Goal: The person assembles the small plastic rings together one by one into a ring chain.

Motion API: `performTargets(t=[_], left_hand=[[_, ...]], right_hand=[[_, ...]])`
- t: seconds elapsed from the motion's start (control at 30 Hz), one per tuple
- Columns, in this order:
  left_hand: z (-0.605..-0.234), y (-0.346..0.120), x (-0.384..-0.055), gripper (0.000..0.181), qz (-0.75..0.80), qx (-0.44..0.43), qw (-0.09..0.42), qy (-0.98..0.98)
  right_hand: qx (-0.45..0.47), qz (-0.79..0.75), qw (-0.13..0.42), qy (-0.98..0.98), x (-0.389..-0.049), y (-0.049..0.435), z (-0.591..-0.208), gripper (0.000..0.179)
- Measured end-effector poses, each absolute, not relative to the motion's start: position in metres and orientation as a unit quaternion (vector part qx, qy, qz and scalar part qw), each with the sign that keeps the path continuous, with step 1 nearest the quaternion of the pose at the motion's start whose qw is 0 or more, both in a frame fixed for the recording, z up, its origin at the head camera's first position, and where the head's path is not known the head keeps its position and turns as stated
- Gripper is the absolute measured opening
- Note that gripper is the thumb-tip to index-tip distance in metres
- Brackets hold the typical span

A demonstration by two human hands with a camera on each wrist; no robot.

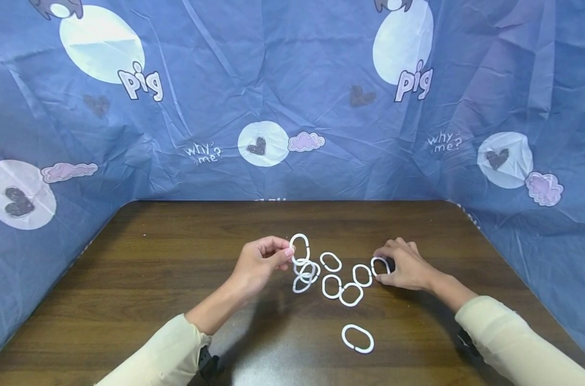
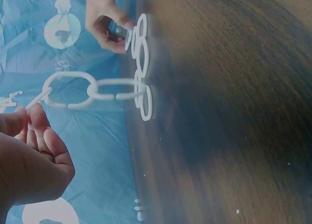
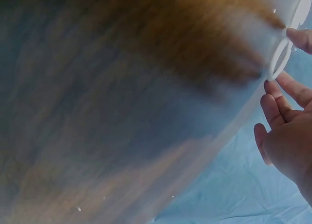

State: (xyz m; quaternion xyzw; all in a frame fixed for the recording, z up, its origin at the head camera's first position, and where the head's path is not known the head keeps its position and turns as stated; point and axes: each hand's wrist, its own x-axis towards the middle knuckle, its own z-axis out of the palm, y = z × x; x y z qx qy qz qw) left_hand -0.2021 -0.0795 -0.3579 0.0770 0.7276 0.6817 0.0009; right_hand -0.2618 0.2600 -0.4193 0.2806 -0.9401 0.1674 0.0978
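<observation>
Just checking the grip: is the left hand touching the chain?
Touching: in the left wrist view, the left hand pinches the chain by its end ring.

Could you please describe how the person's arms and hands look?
Both the left hand and right hand are bare, without gloves. The left sleeve and right sleeve are pale cream and end short of the hands. A small black object shows beneath the left cuff; its details are unclear.

White oval links (image 1: 324,287) lie near a hanging chain (image 2: 92,91), its count unclear.
</observation>
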Motion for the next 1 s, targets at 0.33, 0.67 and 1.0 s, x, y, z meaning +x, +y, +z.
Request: performTargets(t=[0.33, 0.67, 1.0], left_hand=[[-0.358, -0.078, -0.202, 0.008, 0.682, 0.084, -0.003, 0.727], [-0.359, -0.078, -0.201, 0.009, 0.682, 0.082, 0.002, 0.727], [-0.359, -0.077, -0.199, 0.010, 0.684, 0.088, 0.002, 0.725]], right_hand=[[0.279, 0.273, 0.111, -0.914, -0.259, 0.249, -0.398, 0.044], [0.303, 0.301, 0.126, -0.895, -0.253, 0.234, -0.379, 0.044], [0.315, 0.332, 0.093, -0.884, -0.246, 0.213, -0.365, 0.044]])
